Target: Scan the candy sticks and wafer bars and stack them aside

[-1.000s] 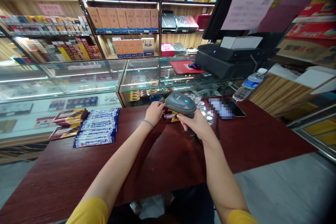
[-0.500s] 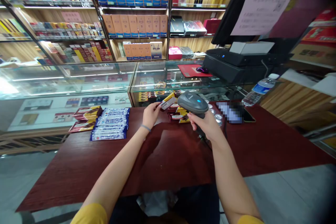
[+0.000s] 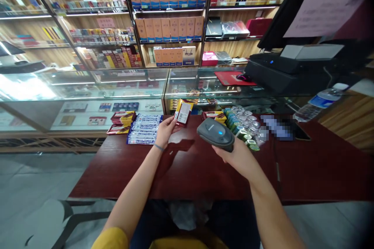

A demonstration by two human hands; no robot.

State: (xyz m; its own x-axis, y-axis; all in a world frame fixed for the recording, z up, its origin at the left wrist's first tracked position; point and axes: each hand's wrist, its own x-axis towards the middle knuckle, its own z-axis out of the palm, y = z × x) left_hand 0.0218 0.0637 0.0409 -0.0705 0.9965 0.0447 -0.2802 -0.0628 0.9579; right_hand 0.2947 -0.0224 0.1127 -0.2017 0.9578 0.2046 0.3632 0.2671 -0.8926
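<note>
One smooth reddish table [image 3: 201, 179] lies under a rounded grey scanner [image 3: 215, 134], the right hand [image 3: 238, 156] wrapped round it; beyond, the left hand [image 3: 165, 132] pinches a flat, shiny packet [image 3: 183, 113], perhaps foil, aloft before a glass counter [image 3: 125, 100].

Both forearms reach forward over the desk [image 3: 204, 175], slanting inward from its near edge. The left hand [image 3: 166, 129] is raised above the desk's far part, its fingers [image 3: 173, 122] pinched together, a thin band [image 3: 159, 147] around the wrist. The right hand [image 3: 238, 153] is curled in a grip, also raised above the desk.
</note>
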